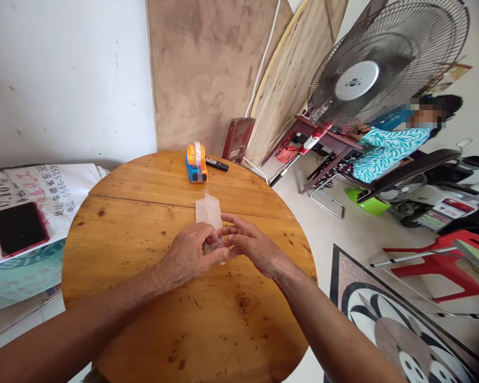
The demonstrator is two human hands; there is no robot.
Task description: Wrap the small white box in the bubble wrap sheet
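A thin, creased translucent white sheet, like a small plastic bag, lies at the middle of the round wooden table. Its near part passes under my fingers. My left hand closes on the sheet's near end, with thumb and fingers drawn together. My right hand meets it from the right, its fingers bent around the same end and touching the left fingertips. Something clear and crumpled shows between the hands; its exact shape is hidden. Beyond the sheet stands an orange and blue tape dispenser with a roll in it.
A slim black device lies behind the dispenser on the wooden table. Left of the table, a phone rests on a printed white sack. A large fan, a seated person and a red stool are at right.
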